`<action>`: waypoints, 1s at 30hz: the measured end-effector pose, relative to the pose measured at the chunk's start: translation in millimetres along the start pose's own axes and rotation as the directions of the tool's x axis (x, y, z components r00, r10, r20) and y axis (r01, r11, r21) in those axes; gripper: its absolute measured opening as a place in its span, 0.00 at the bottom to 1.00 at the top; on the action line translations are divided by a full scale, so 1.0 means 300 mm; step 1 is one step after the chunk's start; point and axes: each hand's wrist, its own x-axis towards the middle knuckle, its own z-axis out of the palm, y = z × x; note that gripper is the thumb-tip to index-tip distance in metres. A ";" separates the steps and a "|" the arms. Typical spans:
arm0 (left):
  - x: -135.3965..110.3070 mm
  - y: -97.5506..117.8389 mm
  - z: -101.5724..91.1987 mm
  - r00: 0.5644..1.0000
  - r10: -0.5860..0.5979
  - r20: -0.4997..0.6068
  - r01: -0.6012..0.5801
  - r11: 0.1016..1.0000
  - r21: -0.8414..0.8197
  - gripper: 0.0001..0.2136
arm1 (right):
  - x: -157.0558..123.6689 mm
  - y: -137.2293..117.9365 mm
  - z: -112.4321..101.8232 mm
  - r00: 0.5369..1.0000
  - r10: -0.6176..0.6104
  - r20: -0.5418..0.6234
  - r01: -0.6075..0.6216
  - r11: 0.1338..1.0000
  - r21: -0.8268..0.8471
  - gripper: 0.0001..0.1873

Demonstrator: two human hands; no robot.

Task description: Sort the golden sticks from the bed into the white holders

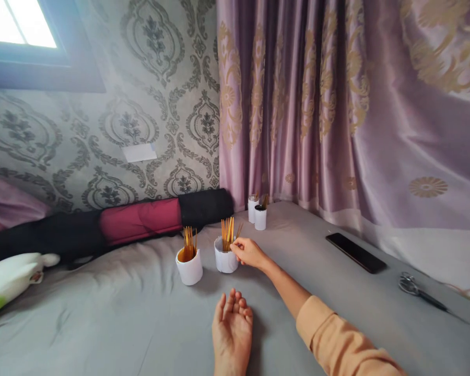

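My right hand [249, 252] reaches out to a white cup [226, 259] full of thin orange sticks [227, 233]. Its fingers are pinched on one stick at the cup's right rim. A second white cup [189, 269] with more orange sticks stands just left of it. My left hand [232, 330] rests on the grey sheet [121, 318] nearer to me, palm up, fingers loosely curled and apart, holding nothing. Two smaller white cups [257, 213] with sticks stand farther back by the curtain.
A black phone [355, 252] and a pair of scissors [417, 290] lie on the sheet to the right. A black and red bolster [141, 220] runs along the patterned wall. A white and green soft item [8, 277] lies at left. Purple curtains [337, 115] hang behind.
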 end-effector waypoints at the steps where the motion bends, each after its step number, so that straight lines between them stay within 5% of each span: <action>1: -0.001 -0.001 0.001 1.000 -0.004 -0.007 0.004 1.000 -0.003 0.05 | -0.002 0.003 -0.002 1.000 0.003 -0.010 -0.003 1.000 -0.004 0.14; 30: 0.004 -0.002 -0.005 0.998 -0.033 -0.049 0.032 0.999 -0.028 0.05 | -0.047 0.110 -0.228 0.967 0.116 -0.227 -0.135 0.989 -0.067 0.15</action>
